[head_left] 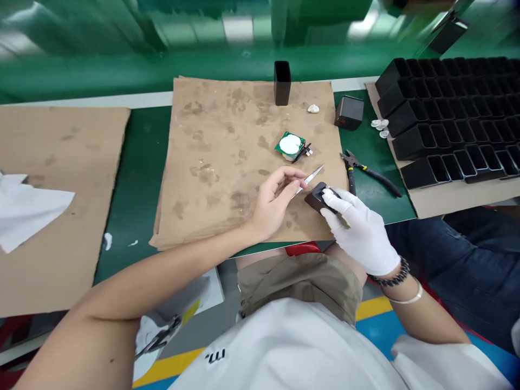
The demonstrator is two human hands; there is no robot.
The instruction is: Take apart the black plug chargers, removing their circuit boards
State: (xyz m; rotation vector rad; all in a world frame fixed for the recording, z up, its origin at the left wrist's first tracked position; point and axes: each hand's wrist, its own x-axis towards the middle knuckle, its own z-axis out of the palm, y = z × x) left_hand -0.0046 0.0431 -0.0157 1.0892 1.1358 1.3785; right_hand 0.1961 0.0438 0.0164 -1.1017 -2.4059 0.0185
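My left hand [276, 197] is bare and pinches a pair of metal tweezers [312, 177], whose tips point up and right. My right hand [359, 227], in a white glove, grips a small black housing [316, 196] just right of the tweezers, over the near edge of the stained cardboard sheet [227, 162]. A green circuit board with a white round disc [291, 145] lies on the cardboard a little beyond both hands.
Black-handled cutting pliers [368, 172] lie on the green table to the right. Trays of black housings [450, 119] fill the right side. One black housing [281, 81] stands upright at the back, another [349, 112] lies nearby. White small parts [381, 126] and white paper [28, 208] lie about.
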